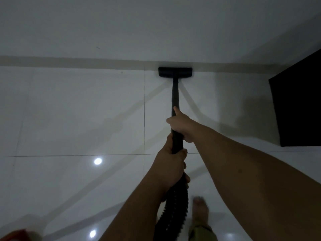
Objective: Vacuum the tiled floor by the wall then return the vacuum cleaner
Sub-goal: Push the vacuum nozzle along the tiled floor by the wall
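The black vacuum wand [175, 94] reaches forward across the glossy white tiled floor [78, 110]. Its flat floor head [175, 72] lies against the beige skirting strip [69, 62] at the foot of the white wall [139, 26]. My right hand [180, 126] grips the wand higher up, thumb along the tube. My left hand [171, 164] holds it just below, where the ribbed black hose [175, 211] begins. The hose drops down between my arms and out of the bottom edge. The vacuum's body is not in view.
A large black object [298, 105] stands on the floor at the right, close to the wall. My bare foot [199, 209] is on the tiles at the bottom. Something red [15, 235] shows blurred in the bottom left corner. Ceiling lights reflect off the tiles.
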